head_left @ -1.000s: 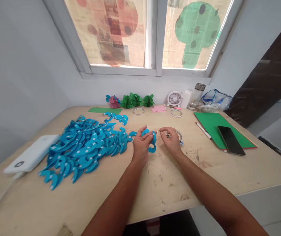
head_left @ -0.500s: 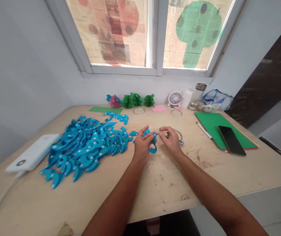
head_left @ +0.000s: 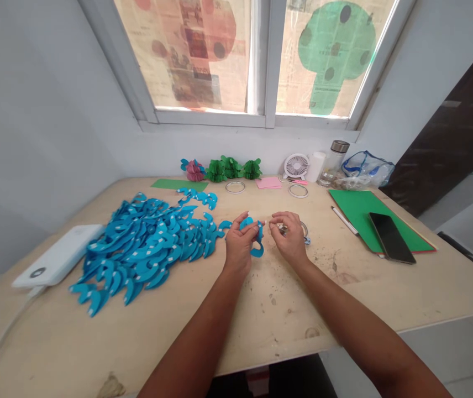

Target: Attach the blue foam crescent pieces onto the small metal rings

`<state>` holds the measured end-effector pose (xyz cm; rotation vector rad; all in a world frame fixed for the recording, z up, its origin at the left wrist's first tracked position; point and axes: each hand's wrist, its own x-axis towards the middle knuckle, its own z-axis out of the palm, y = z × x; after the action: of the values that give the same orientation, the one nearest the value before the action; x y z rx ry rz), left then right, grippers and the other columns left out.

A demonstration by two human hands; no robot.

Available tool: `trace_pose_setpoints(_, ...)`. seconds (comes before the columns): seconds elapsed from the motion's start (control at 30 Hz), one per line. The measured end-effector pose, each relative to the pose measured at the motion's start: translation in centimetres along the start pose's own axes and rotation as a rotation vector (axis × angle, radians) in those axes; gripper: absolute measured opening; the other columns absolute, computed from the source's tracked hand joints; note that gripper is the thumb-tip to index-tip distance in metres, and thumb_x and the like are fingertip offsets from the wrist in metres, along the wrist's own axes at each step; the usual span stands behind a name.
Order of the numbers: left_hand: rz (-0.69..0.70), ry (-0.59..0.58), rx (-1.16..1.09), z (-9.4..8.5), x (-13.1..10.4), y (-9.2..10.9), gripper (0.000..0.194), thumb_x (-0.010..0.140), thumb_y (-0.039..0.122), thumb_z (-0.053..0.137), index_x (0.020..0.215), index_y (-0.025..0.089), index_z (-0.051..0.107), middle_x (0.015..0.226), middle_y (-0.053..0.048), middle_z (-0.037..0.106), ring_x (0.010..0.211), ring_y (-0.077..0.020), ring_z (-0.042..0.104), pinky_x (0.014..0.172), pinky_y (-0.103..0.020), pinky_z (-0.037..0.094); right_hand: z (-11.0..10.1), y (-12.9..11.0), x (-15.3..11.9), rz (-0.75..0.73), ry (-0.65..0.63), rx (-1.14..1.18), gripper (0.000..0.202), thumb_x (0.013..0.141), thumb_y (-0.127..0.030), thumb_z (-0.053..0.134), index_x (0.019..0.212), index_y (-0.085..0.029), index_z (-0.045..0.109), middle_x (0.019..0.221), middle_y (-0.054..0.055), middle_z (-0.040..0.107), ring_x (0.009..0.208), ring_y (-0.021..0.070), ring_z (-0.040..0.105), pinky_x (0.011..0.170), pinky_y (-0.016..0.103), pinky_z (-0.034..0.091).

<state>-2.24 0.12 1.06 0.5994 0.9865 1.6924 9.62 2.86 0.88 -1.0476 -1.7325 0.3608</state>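
Observation:
My left hand (head_left: 239, 241) is closed around a curved blue paper piece (head_left: 257, 250), pinched between thumb and fingers, its lower end curling down below them. A small white speck shows at the piece's upper right edge. Just to the right, my right hand (head_left: 288, 235) has thumb and forefinger pressed together, a short gap away from the paper; whatever sits in that pinch is too small to make out. Left of my hands spreads a large heap of blue paper pieces (head_left: 149, 243) dotted with white squares. Behind my right hand, a tape roll (head_left: 304, 228) is partly hidden.
A white power bank (head_left: 60, 255) with a cable lies at the left. On the right are a phone (head_left: 390, 236), green paper (head_left: 355, 213) and a pen (head_left: 344, 220). Along the wall stand green paper ornaments (head_left: 231, 167), a small fan (head_left: 297, 167) and a glass bottle (head_left: 332, 164).
My right hand has drawn slightly away from the blue paper piece, widening the gap. My left hand keeps its hold. The whole view has shifted a little.

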Motion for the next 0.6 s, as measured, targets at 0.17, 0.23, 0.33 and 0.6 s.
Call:
trace_pose_setpoints(0.17,0.05,0.037,0.062,0.1,-0.1,-0.3,0.067,0.055,0.016,0.071,0.118,0.012,0.05,0.067,-0.003,0.068,0.059,-0.0122,0.06,0.056,-0.022,0.044,0.1,-0.1,-0.2,-0.057,-0.012,-0.137,0.006,0.077,-0.022,0.058,0.075,-0.023,0.064,0.095,0.005,0.064,0.097,0.0237,0.05,0.087,0.041,0.036)
trace_pose_setpoints(0.23,0.068,0.046,0.091,0.2,-0.3,-0.3,0.065,0.056,0.016,0.07,0.118,0.013,0.051,0.067,-0.003,0.068,0.06,-0.0129,0.061,0.057,-0.023,0.045,0.1,0.0,-0.3,-0.068,-0.011,-0.171,0.006,0.077,-0.023,0.059,0.076,-0.024,0.065,0.096,0.006,0.063,0.098,0.0243,0.049,0.086,0.041,0.034)
trace_pose_setpoints(0.33,0.091,0.051,0.128,0.4,-0.6,-0.3,0.063,0.057,0.016,0.068,0.118,0.015,0.053,0.069,-0.003,0.069,0.062,-0.0134,0.062,0.057,-0.022,0.045,0.1,0.1,-0.3,-0.087,-0.009,-0.203,0.007,0.077,-0.022,0.059,0.075,-0.023,0.065,0.097,0.006,0.063,0.099,0.0252,0.048,0.085,0.043,0.033)
trace_pose_setpoints(0.6,0.187,0.043,0.288,0.6,-1.2,-0.1,0.057,0.06,0.016,0.066,0.116,0.015,0.054,0.075,-0.006,0.071,0.061,-0.0141,0.063,0.049,-0.02,0.044,0.1,0.0,-0.4,-0.133,-0.007,-0.244,0.011,0.077,-0.018,0.055,0.073,-0.023,0.063,0.095,0.006,0.063,0.098,0.0252,0.047,0.085,0.042,0.032)
